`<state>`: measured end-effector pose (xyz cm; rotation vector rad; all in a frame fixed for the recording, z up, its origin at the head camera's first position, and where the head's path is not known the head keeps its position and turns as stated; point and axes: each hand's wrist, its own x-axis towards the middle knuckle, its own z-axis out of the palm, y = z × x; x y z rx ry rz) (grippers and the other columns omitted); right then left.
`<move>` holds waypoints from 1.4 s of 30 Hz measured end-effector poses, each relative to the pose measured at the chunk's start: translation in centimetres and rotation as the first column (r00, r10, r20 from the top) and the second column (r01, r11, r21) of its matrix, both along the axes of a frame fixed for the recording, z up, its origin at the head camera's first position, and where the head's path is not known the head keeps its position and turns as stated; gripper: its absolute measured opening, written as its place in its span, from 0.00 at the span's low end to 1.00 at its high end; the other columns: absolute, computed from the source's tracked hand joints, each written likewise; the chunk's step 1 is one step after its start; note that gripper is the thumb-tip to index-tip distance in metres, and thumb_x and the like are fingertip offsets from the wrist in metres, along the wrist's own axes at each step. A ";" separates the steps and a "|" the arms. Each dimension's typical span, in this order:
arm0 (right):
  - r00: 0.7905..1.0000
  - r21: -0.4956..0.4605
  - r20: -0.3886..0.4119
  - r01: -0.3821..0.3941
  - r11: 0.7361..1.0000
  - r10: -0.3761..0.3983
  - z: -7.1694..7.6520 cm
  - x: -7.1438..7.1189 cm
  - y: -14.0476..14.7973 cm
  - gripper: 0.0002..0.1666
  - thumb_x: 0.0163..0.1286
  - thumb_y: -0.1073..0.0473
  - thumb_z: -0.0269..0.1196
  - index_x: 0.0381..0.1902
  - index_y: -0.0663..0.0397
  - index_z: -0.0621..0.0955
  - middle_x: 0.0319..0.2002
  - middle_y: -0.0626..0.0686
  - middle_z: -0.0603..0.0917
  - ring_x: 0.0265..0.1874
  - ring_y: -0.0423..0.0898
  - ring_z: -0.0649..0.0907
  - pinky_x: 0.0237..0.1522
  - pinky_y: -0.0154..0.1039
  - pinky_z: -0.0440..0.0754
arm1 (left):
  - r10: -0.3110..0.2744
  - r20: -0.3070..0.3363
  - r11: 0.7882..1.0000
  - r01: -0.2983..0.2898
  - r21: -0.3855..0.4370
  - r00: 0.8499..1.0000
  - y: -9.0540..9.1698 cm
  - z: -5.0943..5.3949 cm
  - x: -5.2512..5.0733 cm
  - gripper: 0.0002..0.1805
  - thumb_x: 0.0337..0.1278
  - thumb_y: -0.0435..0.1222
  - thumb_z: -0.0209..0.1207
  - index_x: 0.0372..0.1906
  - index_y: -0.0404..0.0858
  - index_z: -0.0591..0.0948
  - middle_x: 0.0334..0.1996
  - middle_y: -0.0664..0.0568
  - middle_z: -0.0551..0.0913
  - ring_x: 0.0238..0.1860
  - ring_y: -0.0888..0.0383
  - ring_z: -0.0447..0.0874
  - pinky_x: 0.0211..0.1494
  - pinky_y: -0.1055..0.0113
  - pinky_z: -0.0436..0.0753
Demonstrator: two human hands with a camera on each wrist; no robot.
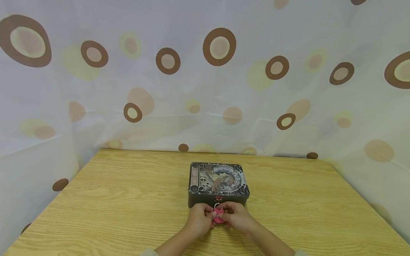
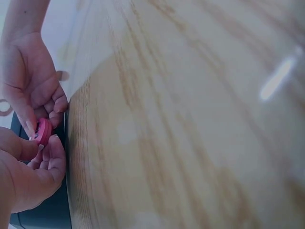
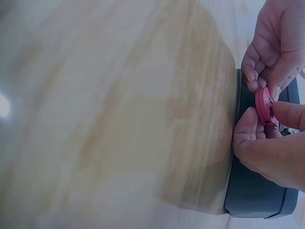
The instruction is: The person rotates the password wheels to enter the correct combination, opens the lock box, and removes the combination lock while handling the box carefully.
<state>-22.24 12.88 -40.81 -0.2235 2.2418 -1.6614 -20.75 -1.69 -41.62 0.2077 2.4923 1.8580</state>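
Padlock and hands at the front of a box. The pink padlock (image 1: pixel 219 216), with its metal shackle (image 1: pixel 218 204) uppermost, lies right of center in the lower part of the head frame, directly in front of the box's red latch (image 1: pixel 219 197); whether the shackle passes through the latch cannot be told. The left hand (image 1: pixel 199 217) pinches the padlock from the left of the frame and the right hand (image 1: pixel 238 215) from the right, each with the thumb on the front face and curled fingers about the side and back. In the left wrist view the padlock appears at the left edge, between the two hands; in the right wrist view, at the right edge, with small metal parts visible on its face. The dark box (image 1: pixel 219 179), its lid down, stands just behind the hands; the lid bears a printed design of gears and a pale curving figure within a dark, ornamented border. The box rests on a wood-grained counter (image 1: pixel 112 213), which fills the lower part of the head frame. Pale sleeve ends show at the bottom edge. A whitish sheet (image 1: pixel 192 21), patterned with brown rings and beige and yellow spots, occupies the upper part and both sides.
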 end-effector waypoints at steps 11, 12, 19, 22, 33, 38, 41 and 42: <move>1.000 0.021 -0.020 -0.006 1.000 0.007 -0.1 -0.1 0.0 0.17 0.62 0.69 0.55 0.47 0.77 0.72 0.31 0.52 0.79 0.27 0.38 0.76 0.28 0.33 0.77 | 0.004 -0.013 1.000 -0.004 -0.011 1.000 0.1 -0.1 0.0 0.05 0.55 0.23 0.56 0.27 0.24 0.76 0.16 0.46 0.78 0.16 0.64 0.74 0.18 0.73 0.78; 1.000 0.023 -0.020 -0.007 1.000 0.008 -0.1 -0.1 0.0 0.16 0.63 0.69 0.55 0.47 0.76 0.72 0.31 0.52 0.79 0.27 0.38 0.76 0.29 0.33 0.77 | 0.004 -0.016 1.000 -0.005 -0.013 1.000 0.1 -0.1 0.0 0.05 0.55 0.23 0.56 0.27 0.25 0.76 0.16 0.46 0.78 0.16 0.64 0.74 0.18 0.73 0.77; 0.999 0.044 -0.040 -0.015 0.999 0.017 -0.1 -0.1 0.0 0.14 0.64 0.69 0.54 0.45 0.75 0.73 0.31 0.52 0.80 0.27 0.38 0.76 0.28 0.34 0.77 | 0.003 -0.020 1.000 -0.004 -0.021 1.000 0.2 -0.1 0.0 0.04 0.55 0.23 0.55 0.27 0.25 0.76 0.16 0.46 0.77 0.16 0.64 0.74 0.18 0.73 0.77; 0.999 0.056 -0.047 -0.011 0.998 0.014 0.0 -0.1 0.0 0.13 0.64 0.69 0.54 0.45 0.75 0.73 0.30 0.52 0.80 0.26 0.38 0.76 0.28 0.34 0.77 | 0.003 -0.014 1.000 -0.004 -0.020 1.000 0.3 0.0 0.0 0.04 0.55 0.23 0.55 0.27 0.24 0.76 0.16 0.46 0.77 0.17 0.64 0.74 0.18 0.73 0.78; 0.999 0.048 -0.041 0.007 0.999 -0.005 0.0 0.1 -0.1 0.15 0.63 0.70 0.52 0.46 0.76 0.72 0.32 0.55 0.80 0.26 0.39 0.76 0.27 0.34 0.78 | 0.012 -0.024 1.000 -0.012 -0.022 1.000 0.2 -0.1 0.0 0.05 0.55 0.24 0.56 0.27 0.25 0.76 0.16 0.46 0.78 0.16 0.64 0.74 0.17 0.74 0.76; 1.000 0.023 -0.011 0.009 1.000 -0.009 0.0 0.1 0.0 0.16 0.68 0.67 0.49 0.47 0.77 0.71 0.34 0.54 0.80 0.26 0.39 0.76 0.28 0.33 0.78 | 0.006 -0.001 1.000 -0.006 -0.009 1.000 0.2 -0.2 0.0 0.04 0.55 0.23 0.55 0.27 0.24 0.76 0.17 0.46 0.78 0.17 0.63 0.75 0.19 0.73 0.78; 1.000 0.018 -0.001 0.008 1.000 -0.008 0.1 0.1 0.0 0.16 0.69 0.67 0.47 0.47 0.77 0.71 0.34 0.54 0.79 0.26 0.39 0.76 0.29 0.33 0.78 | 0.006 0.001 1.000 -0.006 -0.005 1.000 0.1 -0.2 -0.1 0.04 0.55 0.23 0.55 0.27 0.24 0.76 0.17 0.46 0.78 0.18 0.63 0.75 0.20 0.72 0.79; 1.000 0.017 -0.001 0.005 1.000 -0.005 0.1 0.1 0.0 0.16 0.69 0.67 0.47 0.47 0.77 0.71 0.34 0.54 0.79 0.27 0.38 0.76 0.29 0.32 0.78 | 0.006 0.002 1.000 -0.006 -0.004 1.000 0.1 -0.2 -0.1 0.04 0.55 0.23 0.55 0.27 0.24 0.76 0.17 0.46 0.78 0.18 0.63 0.75 0.20 0.72 0.79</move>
